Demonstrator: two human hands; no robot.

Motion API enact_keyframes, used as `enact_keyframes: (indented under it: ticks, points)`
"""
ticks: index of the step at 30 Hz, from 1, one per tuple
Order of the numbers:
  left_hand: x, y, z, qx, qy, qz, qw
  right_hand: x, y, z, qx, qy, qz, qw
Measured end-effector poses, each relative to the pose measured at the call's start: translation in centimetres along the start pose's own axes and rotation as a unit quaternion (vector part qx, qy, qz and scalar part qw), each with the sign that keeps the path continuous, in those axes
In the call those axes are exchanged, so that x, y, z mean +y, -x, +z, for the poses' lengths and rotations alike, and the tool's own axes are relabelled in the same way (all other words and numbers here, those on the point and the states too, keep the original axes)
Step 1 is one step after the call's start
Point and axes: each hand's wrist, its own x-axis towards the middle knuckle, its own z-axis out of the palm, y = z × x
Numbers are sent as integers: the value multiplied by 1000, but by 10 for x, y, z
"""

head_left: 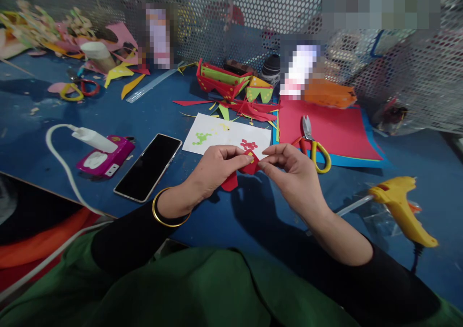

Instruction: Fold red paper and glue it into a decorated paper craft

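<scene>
A red paper cutout point(249, 166) with small yellow pieces on it is pinched between the thumb and fingers of my left hand point(220, 168). Part of the red paper hangs below that hand. My right hand point(292, 172) has its thumb and forefinger closed at the cutout's right edge; whether a tiny piece is also between them I cannot tell. Just beyond lies a white sheet point(227, 136) bearing small green, yellow and red paper bits point(249, 145). Behind it are red paper scraps point(249, 109) and decorated red and green paper shapes point(222, 83).
Red and blue sheets point(329, 129) lie at right with scissors point(309, 136) on them. A yellow glue gun point(405, 206) rests near my right arm. At left are a phone point(148, 168), a purple power adapter point(104, 158) with a white cable, and more scissors point(81, 89). Perforated panels point(282, 8) stand behind.
</scene>
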Motion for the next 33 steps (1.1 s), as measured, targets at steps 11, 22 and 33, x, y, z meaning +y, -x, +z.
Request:
enact_keyframes:
  ticks: [11,22,33]
  points:
    - [2,1,0,18,-41,19,999,-1,1,1,2,-14,14,1000]
    - [3,1,2,12,-49,19,999,1,1,1,-6,-7,2,1000]
    - [0,1,2,14,-33,20,999,-1,1,1,-1,-16,14,1000]
